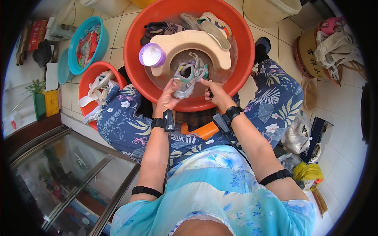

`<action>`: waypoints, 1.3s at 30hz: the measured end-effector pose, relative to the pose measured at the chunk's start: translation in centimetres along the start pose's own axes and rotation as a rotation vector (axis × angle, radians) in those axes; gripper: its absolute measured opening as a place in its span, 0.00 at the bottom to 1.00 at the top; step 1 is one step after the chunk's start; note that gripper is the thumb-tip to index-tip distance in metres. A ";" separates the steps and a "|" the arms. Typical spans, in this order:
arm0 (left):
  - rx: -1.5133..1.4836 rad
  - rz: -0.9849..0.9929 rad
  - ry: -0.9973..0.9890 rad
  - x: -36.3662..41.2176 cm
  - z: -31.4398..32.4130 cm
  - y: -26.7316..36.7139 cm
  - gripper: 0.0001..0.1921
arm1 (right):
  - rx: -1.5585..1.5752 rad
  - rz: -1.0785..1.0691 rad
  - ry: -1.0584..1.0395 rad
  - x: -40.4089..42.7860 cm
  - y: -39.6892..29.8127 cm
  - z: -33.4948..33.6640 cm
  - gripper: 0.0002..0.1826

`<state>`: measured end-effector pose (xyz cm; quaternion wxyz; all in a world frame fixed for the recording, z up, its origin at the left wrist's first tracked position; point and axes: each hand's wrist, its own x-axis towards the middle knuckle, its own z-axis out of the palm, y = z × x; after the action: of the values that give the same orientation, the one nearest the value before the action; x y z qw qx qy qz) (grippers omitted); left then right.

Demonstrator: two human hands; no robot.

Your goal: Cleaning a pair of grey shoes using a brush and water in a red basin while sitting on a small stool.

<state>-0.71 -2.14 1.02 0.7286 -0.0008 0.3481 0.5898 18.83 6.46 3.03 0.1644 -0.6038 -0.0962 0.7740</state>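
Note:
Over the near part of a red plastic basin (130, 56), my left hand (168, 96) grips a grey sneaker (185, 81) by its toe end. My right hand (218, 93) is closed on a small brush whose green bristles (206, 70) lie against the sneaker's right side; most of its handle is hidden by my fingers. Murky water (161, 79) covers the basin floor. Behind the sneaker a beige curved plastic board (180, 39) spans the basin. On it rest a purple tub of white paste (152, 55) and a loose insole (215, 34).
Several other shoes, among them a dark sneaker (165, 28), lie at the basin's far side. To the left stand a small red basin (85, 98) with white shoes and a turquoise basin (102, 48) of cloths. A glass-topped cabinet (88, 147) is at lower left, a plant pot (305, 56) at right.

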 end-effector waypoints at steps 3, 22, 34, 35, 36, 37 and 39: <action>0.007 0.004 -0.033 0.1 0.1 0.1 0.33 | 0.020 0.005 -0.017 -0.1 0.1 0.2 0.20; 0.196 -0.025 0.112 0.4 -0.4 -0.5 0.34 | -0.347 -0.396 0.204 -1.2 -0.8 2.4 0.18; 0.276 -0.110 0.045 0.6 -0.2 -0.9 0.32 | -0.557 -0.520 0.223 2.9 -0.3 0.8 0.21; 0.286 -0.123 0.021 0.7 0.0 -1.0 0.33 | -0.552 -0.521 0.225 3.7 -0.2 0.5 0.21; 0.286 -0.121 0.025 0.6 -0.4 -1.0 0.33 | -0.583 -0.530 0.239 3.7 -0.2 0.7 0.21; 0.288 -0.107 0.015 0.6 -0.7 -1.0 0.33 | -0.615 -0.539 0.254 3.7 -0.1 0.9 0.21; 0.288 -0.092 0.011 0.3 -0.7 -0.9 0.33 | -0.568 -0.517 0.244 2.4 0.1 1.6 0.20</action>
<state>-0.29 -2.43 -0.05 0.7457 0.0844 0.4326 0.4997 16.73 7.37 1.24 0.1906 -0.6687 -0.4349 0.5722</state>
